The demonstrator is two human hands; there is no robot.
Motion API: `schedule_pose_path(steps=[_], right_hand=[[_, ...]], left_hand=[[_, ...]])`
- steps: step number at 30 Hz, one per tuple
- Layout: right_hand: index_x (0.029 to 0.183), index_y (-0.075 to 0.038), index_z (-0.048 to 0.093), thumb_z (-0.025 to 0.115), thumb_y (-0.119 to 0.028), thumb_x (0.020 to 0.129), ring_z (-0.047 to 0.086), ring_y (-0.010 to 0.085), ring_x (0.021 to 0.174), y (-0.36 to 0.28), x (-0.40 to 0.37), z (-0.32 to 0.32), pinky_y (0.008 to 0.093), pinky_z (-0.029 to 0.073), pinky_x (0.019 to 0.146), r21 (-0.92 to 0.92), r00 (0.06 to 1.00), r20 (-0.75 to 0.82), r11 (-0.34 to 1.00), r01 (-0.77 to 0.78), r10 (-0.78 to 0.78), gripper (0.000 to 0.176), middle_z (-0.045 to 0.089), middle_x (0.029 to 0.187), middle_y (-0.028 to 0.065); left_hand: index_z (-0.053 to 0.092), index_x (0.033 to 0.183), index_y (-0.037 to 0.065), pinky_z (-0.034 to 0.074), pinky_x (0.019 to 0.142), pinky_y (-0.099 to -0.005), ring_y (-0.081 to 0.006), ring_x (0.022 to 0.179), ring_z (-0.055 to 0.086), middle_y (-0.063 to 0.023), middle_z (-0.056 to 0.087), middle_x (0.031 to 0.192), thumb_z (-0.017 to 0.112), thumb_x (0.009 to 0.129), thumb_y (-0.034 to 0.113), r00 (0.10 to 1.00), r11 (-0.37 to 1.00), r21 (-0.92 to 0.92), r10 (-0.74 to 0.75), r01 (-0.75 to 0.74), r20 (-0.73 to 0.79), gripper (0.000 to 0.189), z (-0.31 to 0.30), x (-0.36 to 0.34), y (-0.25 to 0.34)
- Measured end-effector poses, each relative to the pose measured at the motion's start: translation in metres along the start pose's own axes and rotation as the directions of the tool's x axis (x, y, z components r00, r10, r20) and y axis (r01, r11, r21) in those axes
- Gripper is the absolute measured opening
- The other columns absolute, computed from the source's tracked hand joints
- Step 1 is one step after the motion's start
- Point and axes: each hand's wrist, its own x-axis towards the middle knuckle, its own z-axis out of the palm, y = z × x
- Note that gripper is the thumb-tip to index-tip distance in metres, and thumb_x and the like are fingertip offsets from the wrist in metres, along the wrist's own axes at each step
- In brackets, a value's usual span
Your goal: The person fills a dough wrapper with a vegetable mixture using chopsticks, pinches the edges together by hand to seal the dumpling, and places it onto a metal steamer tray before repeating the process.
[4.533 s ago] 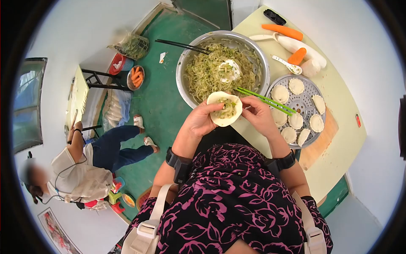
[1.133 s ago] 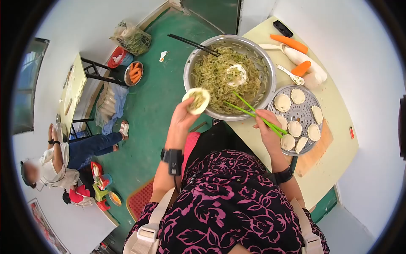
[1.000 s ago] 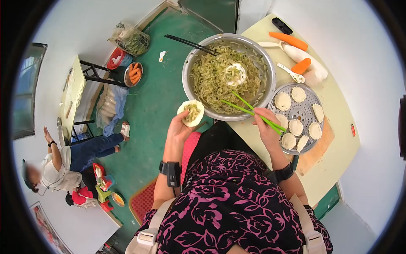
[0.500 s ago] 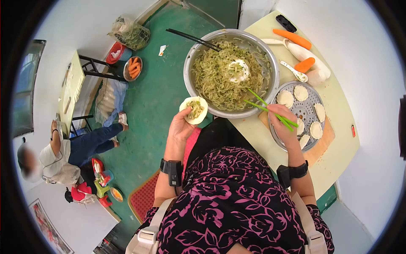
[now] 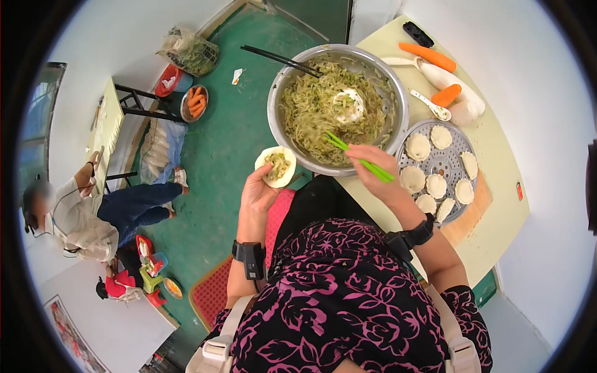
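My left hand (image 5: 260, 188) holds a round dough wrapper (image 5: 266, 160) with a small heap of shredded green filling (image 5: 278, 166) on it, just left of the big metal bowl (image 5: 277, 118). Bright green chopsticks (image 5: 373, 169) are gripped in my right hand (image 5: 378, 174). Their tips reach into the shredded vegetable filling (image 5: 305, 127) near the bowl's front side. A white mound (image 5: 348, 105) sits in the filling, and a pair of black chopsticks (image 5: 273, 58) leans over the left rim. Right of my right hand, a perforated metal tray (image 5: 444, 160) carries several pale dumplings (image 5: 418, 147).
The tray rests on a wooden board (image 5: 476, 211) on the table (image 5: 507, 193). Behind it lie a spoon (image 5: 429, 104), carrots (image 5: 429, 56) and a white radish (image 5: 454, 84). Across the room, a person (image 5: 81, 211) is at another table (image 5: 109, 124); carrots in a bowl (image 5: 194, 102) stand on the floor.
My right hand has moved left from over the tray, and its chopsticks now touch the filling with tips closer together. My left hand with the wrapper has shifted slightly left and down.
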Motion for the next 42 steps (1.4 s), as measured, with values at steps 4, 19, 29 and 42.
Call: schedule_pose_path(steps=[4,19,29,42], right_hand=[[0.091,-0.004,0.06,0.057,0.003,0.072,0.059,0.0247,0.082,-0.003,0.02,0.026,0.0292,0.047,0.069,0.043,0.997,0.008,0.996,0.079,-0.079,0.021,0.059,0.09,0.0134],[0.085,-0.001,0.063,0.058,0.001,0.074,0.06,0.0184,0.078,0.023,-0.014,-0.066,0.0249,0.046,0.07,-0.152,0.958,-0.177,0.955,-0.254,0.226,0.012,0.063,0.084,0.0116],[0.087,-0.001,0.063,0.058,0.0,0.074,0.06,0.0181,0.079,0.02,-0.015,-0.002,0.0259,0.046,0.07,-0.037,0.985,-0.1,0.989,-0.145,0.141,0.014,0.062,0.086,0.0126],[0.084,-0.001,0.063,0.059,-0.004,0.075,0.056,0.0108,0.059,0.015,0.04,0.01,0.0224,0.043,0.053,0.059,0.949,-0.199,0.97,-0.237,0.244,0.011,0.062,0.073,0.0101]], left_hand=[[0.04,0.116,-0.001,0.036,0.094,-0.0493,-0.0301,0.109,0.047,-0.0159,0.048,0.116,0.045,0.079,-0.002,0.999,0.999,-0.032,0.033,-0.034,-0.029,0.038,-0.005,-0.002,0.004],[0.043,0.114,-0.002,0.041,0.092,-0.0431,-0.0284,0.106,0.049,-0.0161,0.05,0.115,0.046,0.079,-0.002,1.0,1.0,-0.022,0.012,-0.012,0.0,0.035,-0.004,0.002,-0.002],[0.042,0.114,-0.002,0.04,0.092,-0.0452,-0.0296,0.107,0.049,-0.0166,0.05,0.114,0.045,0.079,-0.002,1.0,1.0,-0.021,-0.015,0.015,0.008,0.035,-0.001,0.0,-0.003],[0.042,0.116,-0.002,0.041,0.09,-0.0431,-0.0286,0.108,0.049,-0.0166,0.049,0.117,0.046,0.079,0.0,1.0,1.0,0.02,0.013,-0.013,0.001,0.037,0.0,-0.003,-0.005]])
